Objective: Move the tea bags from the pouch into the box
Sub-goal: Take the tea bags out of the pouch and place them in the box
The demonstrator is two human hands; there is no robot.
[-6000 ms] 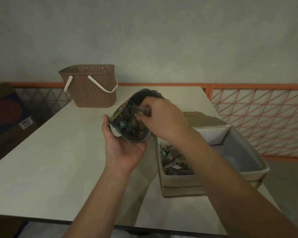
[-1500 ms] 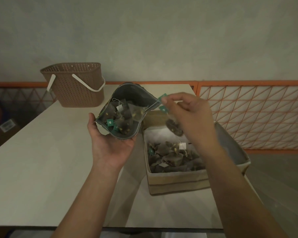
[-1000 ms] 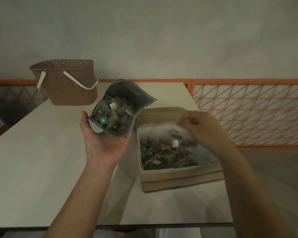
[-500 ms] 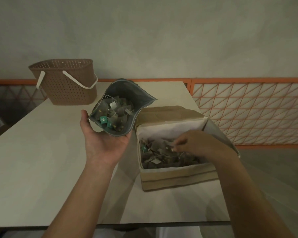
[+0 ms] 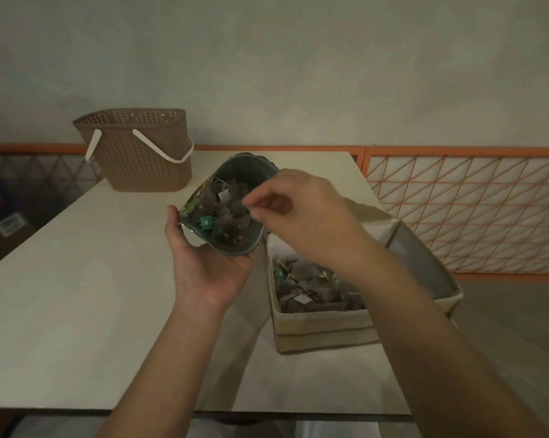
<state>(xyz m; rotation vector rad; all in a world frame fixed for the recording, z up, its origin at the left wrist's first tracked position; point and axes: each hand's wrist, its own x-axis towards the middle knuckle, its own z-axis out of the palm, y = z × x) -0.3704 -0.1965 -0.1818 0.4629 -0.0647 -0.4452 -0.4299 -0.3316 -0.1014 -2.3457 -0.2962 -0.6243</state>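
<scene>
My left hand [image 5: 208, 267] cradles the open pouch [image 5: 227, 210], tilted toward me. My right hand [image 5: 301, 216] hovers at its mouth, fingers [image 5: 251, 207] nearly pinched, holding nothing yet. Best to nip one tag (not the string) — then lift clear to the box [image 5: 323, 324], right on the surface [image 5: 77, 295].

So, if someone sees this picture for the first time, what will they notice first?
Probably the open pouch of tea bags at the centre, held from below by the left hand while the right hand reaches at its mouth. Next, the box with tea bags to the right, and the brown basket at the table's far end.
</scene>
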